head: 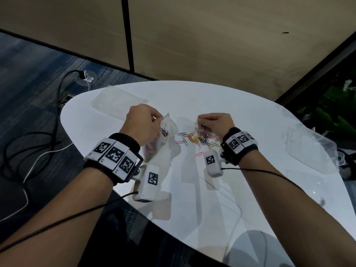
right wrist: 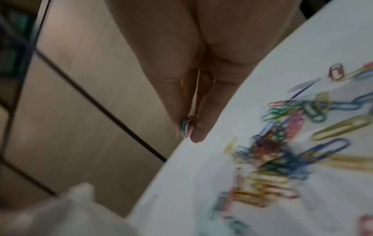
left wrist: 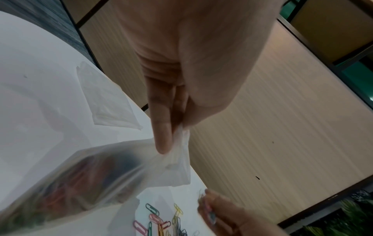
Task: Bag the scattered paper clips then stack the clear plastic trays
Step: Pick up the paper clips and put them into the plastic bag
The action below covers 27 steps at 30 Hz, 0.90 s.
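My left hand point(head: 152, 120) pinches the top edge of a clear plastic bag point(head: 165, 132) and holds it up above the white table point(head: 240, 185); some coloured clips lie inside it. In the left wrist view the fingers point(left wrist: 163, 135) grip the bag's rim point(left wrist: 179, 159). My right hand point(head: 206, 122) holds a bunch of coloured paper clips point(right wrist: 186, 127) between its fingertips, just above the scattered pile of clips point(head: 200, 140) on the table. A clear plastic tray point(head: 117, 102) lies at the table's far left. Another clear tray point(head: 312, 149) sits at the right edge.
A black cable and a white cable point(head: 44, 151) run over the blue carpet left of the table. Beige partition panels point(head: 212, 35) stand behind it. Green plants point(head: 335, 112) show at the right.
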Each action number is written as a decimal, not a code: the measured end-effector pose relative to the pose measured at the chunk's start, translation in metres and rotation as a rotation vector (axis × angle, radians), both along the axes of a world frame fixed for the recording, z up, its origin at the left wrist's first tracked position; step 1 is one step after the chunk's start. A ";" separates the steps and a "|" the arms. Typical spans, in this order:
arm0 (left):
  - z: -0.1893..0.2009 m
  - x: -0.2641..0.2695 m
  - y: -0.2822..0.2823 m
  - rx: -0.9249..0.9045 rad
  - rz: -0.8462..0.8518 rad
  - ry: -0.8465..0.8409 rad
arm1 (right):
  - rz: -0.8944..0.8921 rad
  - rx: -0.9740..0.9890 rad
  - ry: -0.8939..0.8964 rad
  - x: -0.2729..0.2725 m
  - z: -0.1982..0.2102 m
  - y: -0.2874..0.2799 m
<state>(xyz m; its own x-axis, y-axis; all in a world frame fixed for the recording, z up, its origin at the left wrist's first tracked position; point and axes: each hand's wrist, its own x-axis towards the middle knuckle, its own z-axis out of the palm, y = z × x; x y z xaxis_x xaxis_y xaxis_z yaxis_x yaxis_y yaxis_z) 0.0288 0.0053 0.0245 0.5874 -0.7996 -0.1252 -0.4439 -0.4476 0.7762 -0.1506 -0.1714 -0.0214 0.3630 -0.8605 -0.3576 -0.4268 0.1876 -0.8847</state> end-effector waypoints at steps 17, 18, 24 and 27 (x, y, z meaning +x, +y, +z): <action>-0.006 0.001 -0.003 -0.009 0.034 0.140 | 0.286 -0.523 0.079 0.063 0.012 0.097; -0.006 0.001 -0.004 -0.009 0.029 0.136 | 0.322 -0.545 0.128 0.064 0.013 0.096; -0.006 0.001 -0.005 -0.005 0.036 0.131 | 0.508 -0.653 0.303 0.063 0.022 0.086; -0.002 -0.004 -0.004 0.001 0.016 0.050 | 0.618 -0.629 0.308 0.059 0.027 0.082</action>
<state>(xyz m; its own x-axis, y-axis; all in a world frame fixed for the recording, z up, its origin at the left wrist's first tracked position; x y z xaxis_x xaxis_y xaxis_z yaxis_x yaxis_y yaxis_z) 0.0249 0.0017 0.0223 0.5930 -0.7902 -0.1549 -0.3978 -0.4548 0.7968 -0.0915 -0.0897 0.0052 0.7878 -0.6141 -0.0481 -0.5234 -0.6263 -0.5778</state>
